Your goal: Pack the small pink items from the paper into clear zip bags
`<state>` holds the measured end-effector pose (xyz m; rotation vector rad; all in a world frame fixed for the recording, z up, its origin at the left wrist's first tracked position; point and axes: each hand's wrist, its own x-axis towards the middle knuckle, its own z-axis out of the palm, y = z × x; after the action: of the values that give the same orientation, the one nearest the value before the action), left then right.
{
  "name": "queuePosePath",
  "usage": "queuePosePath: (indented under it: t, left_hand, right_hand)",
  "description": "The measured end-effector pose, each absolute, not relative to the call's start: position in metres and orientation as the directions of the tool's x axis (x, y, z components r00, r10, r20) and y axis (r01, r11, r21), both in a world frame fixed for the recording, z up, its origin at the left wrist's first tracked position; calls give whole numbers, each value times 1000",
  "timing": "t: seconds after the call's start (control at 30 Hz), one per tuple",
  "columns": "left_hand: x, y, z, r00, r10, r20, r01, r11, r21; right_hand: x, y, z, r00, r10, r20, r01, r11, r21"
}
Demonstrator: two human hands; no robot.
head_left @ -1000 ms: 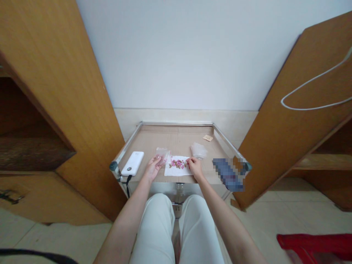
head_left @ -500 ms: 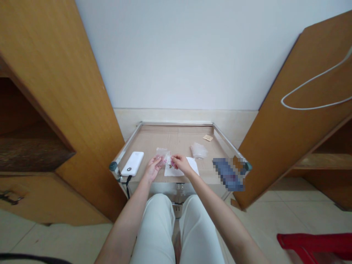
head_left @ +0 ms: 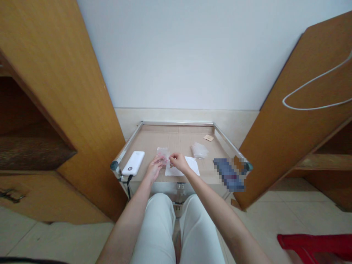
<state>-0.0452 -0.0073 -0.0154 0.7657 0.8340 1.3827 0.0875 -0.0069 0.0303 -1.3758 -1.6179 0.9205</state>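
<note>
My left hand point(head_left: 155, 166) is closed on a small clear plastic bag point(head_left: 163, 151), its fingers along the lower part with a pinkish tint showing through. Just to the right, my right hand point(head_left: 178, 161) is pinched at the bag's right side, its fingertips close to those of the left. Whatever sits between the right fingertips is too small to make out. Beneath both hands lies a white sheet of paper point(head_left: 193, 167). A stack of clear plastic bags point(head_left: 200, 150) rests right of the hands.
A white power bank point(head_left: 134, 163) with a black cable lies at the table's left. At the back right is a small tan card point(head_left: 208, 138). A blurred dark blue item point(head_left: 229, 176) lies at the right edge. Metal rails point(head_left: 176, 123) border the tabletop point(head_left: 165, 134); wooden cabinets point(head_left: 93, 110) flank it.
My right fingers have shifted slightly at the bag's side, and the bag between the hands looks less bunched. The left hand has turned a little. Other things on the table stay put.
</note>
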Motion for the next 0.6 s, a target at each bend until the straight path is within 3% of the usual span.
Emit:
queuePosePath:
  t: [0.27, 0.4, 0.6]
  left_hand:
    - [-46, -7, -16, 27, 1000, 1, -491, 13, 871]
    - [-44, -5, -15, 42, 997, -59, -565, 72, 822]
    - [-41, -7, -13, 7, 998, -68, -539, 61, 840]
  right_hand:
    - [80, -17, 37, -163, 944, 286, 668, 319, -672]
    - [79, -21, 39, -200, 936, 289, 741, 338, -581]
    - [81, -22, 40, -307, 904, 297, 771, 420, -479]
